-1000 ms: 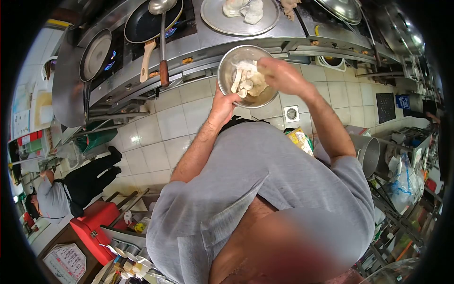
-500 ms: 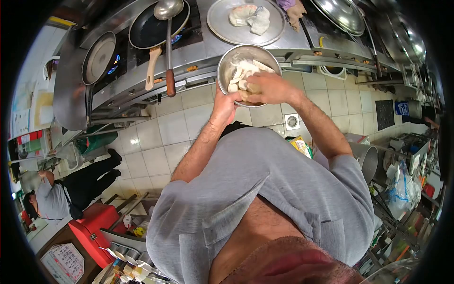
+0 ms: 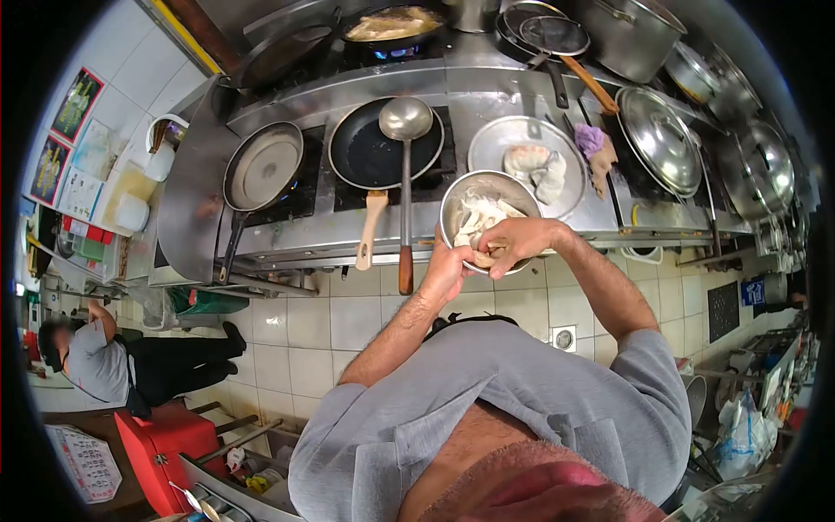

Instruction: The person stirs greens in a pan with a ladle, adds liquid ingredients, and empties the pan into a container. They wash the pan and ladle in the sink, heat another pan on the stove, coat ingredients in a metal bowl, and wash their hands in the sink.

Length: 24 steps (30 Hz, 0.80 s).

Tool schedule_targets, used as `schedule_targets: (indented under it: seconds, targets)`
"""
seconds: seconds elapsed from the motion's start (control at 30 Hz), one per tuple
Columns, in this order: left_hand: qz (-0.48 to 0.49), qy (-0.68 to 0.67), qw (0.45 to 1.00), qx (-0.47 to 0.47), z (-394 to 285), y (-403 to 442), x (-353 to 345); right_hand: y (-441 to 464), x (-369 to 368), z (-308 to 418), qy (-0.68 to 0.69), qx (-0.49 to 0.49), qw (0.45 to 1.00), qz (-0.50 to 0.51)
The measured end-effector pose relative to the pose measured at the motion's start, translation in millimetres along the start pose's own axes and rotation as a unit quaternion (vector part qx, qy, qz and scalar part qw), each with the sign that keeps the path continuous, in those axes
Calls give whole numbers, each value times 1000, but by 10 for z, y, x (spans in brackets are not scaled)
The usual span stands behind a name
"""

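Note:
A steel mixing bowl (image 3: 497, 181) is held in front of my chest, at the stove's front edge. Pale, whitish food slices (image 3: 475, 216) lie inside it. My left hand (image 3: 445, 273) is closed on the near left rim, thumb over the edge. Inside the bowl, my right hand (image 3: 524, 239) reaches in from the right with curled fingers around some of the slices. A round metal tray (image 3: 487, 143) just beyond the bowl carries a crumpled white cloth (image 3: 544, 170).
To the left, a ladle (image 3: 405, 120) rests across a black frying pan (image 3: 348, 152), both handles jutting past the stove edge. Another pan (image 3: 263, 167) sits further left. Food fries in a back pan (image 3: 393, 26) over a flame. A co-worker (image 3: 96, 361) stands far left.
My view has tipped up, so the stove and bowl appear lower and its back row shows. The right hand's fingers have shifted among the slices; the left still grips the bowl.

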<state>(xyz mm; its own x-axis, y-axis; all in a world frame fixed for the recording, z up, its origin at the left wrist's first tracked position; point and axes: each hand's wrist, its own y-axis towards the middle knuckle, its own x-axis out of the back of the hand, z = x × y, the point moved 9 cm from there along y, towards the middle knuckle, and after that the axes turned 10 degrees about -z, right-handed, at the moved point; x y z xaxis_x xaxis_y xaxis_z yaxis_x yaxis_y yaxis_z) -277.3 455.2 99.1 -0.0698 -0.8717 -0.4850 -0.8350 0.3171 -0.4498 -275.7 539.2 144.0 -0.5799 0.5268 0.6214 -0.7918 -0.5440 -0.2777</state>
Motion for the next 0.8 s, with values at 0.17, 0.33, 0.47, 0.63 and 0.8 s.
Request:
schedule_targets:
  seconds: [0.17,0.33,0.47,0.63,0.8]
  targets:
    - [-15,-7,1000,-19,-315,320,186,356,386,167,-11,-39,997,69]
    - [-69,-15,997,-34,-675,699,270,962,1086,78,181,65,981,19]
    - [-86,-64,992,-66,-1038,987,223,1566,2084,147,398,110,905,-100]
    - [-136,-136,971,-141,-1238,1138,338,2776,3575,-10,133,115,929,-326]
    - [-235,-147,952,-134,-1238,862,456,4101,4581,-497,-120,0,887,-445]
